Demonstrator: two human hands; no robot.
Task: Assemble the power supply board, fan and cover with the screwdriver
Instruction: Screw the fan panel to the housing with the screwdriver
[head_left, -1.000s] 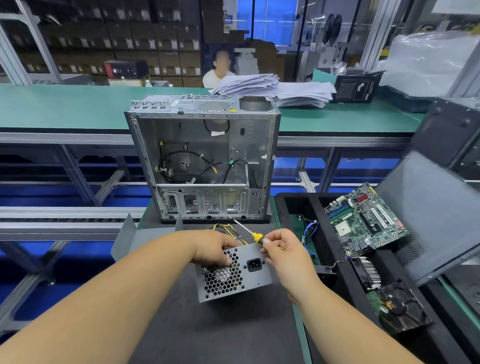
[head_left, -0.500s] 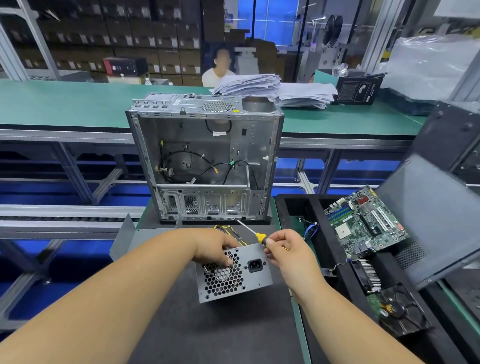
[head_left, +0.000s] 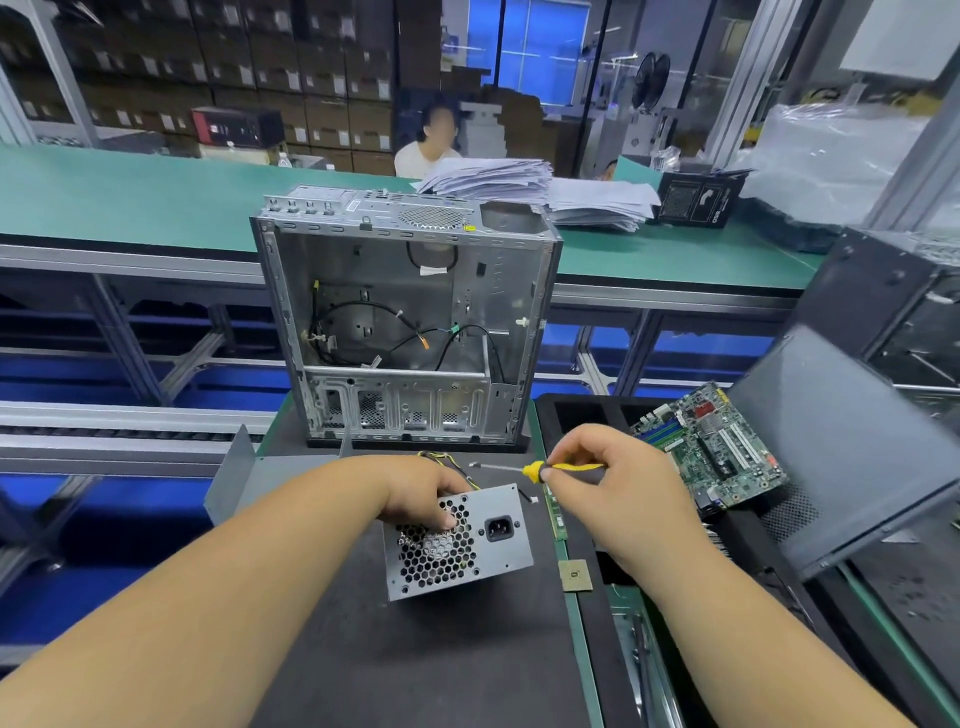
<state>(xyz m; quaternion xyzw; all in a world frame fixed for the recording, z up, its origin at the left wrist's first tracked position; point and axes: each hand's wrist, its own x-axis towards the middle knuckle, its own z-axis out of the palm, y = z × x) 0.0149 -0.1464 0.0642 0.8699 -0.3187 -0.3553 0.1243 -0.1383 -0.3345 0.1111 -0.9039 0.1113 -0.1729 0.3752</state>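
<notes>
Assembly line, dark mat on worktop (head_left: 415, 675). Open case (head_left: 405, 332) stands upright at the far edge, cavity facing the person, presumably for loading. Power supply (head_left: 460, 540) on the mat just in front, socket face toward the person; left hand (head_left: 426, 493) grips its top edge, likely to steady it. Right hand (head_left: 597, 488) pinches the screwdriver (head_left: 540, 469), tip leftward above the unit, not engaged. Motherboard (head_left: 711, 447) waits in the tray at right.

Grey power supply (head_left: 460, 543) upright on mat, yellow-black screwdriver (head_left: 550, 469) level above
</notes>
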